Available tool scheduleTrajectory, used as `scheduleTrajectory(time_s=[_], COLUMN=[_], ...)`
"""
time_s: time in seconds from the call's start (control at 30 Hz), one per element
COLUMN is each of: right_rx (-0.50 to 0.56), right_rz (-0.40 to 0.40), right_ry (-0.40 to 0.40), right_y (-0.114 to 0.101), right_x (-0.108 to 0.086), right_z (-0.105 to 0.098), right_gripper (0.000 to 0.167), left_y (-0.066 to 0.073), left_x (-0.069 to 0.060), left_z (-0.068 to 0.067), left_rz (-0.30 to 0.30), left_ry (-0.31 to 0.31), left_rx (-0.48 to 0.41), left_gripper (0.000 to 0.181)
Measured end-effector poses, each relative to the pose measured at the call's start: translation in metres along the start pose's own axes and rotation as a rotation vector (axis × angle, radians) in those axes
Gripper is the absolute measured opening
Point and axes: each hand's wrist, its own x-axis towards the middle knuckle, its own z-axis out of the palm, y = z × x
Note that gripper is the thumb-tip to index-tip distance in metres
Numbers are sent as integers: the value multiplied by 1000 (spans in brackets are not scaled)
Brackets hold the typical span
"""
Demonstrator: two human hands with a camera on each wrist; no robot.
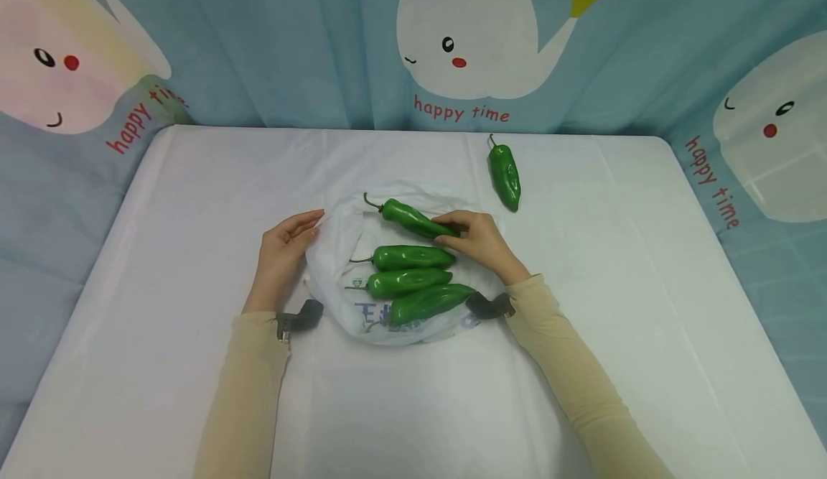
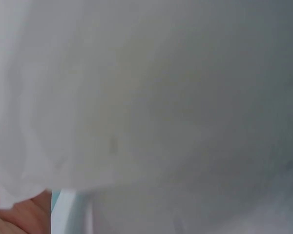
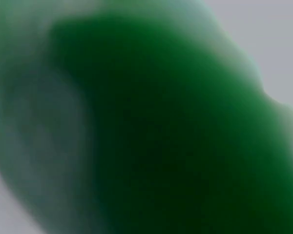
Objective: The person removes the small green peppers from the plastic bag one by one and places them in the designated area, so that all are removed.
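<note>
A white translucent plastic bag (image 1: 342,299) lies spread on the table with three green peppers side by side on it: an upper one (image 1: 413,257), a middle one (image 1: 408,283) and a lower one (image 1: 429,303). Above them, my right hand (image 1: 481,243) pinches the tip of another green pepper (image 1: 407,215), its stem pointing left. My left hand (image 1: 281,256) is at the bag's left edge, fingers bent toward the plastic. Blurred bag plastic (image 2: 112,97) fills most of the left wrist view, and a blurred green pepper (image 3: 176,136) fills much of the right wrist view.
One more green pepper (image 1: 505,176) lies near the table's back edge, right of the bag. The table has a white cover (image 1: 646,321). Behind it and at both sides hangs a blue curtain (image 1: 291,55) with whale prints.
</note>
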Motion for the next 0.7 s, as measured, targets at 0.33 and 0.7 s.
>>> scheduleTrajectory(time_s=[0.33,0.7], right_rx=[129,150], right_rz=[11,14], right_ry=[35,95], right_y=[1,-37], right_x=[-1,-6], right_z=[-5,-21], right_gripper=[31,28], left_y=[-1,0], left_x=[0,0], left_z=[0,0], left_rz=[14,17], left_ry=[0,-2], left_rx=[-6,4], left_gripper=[35,36])
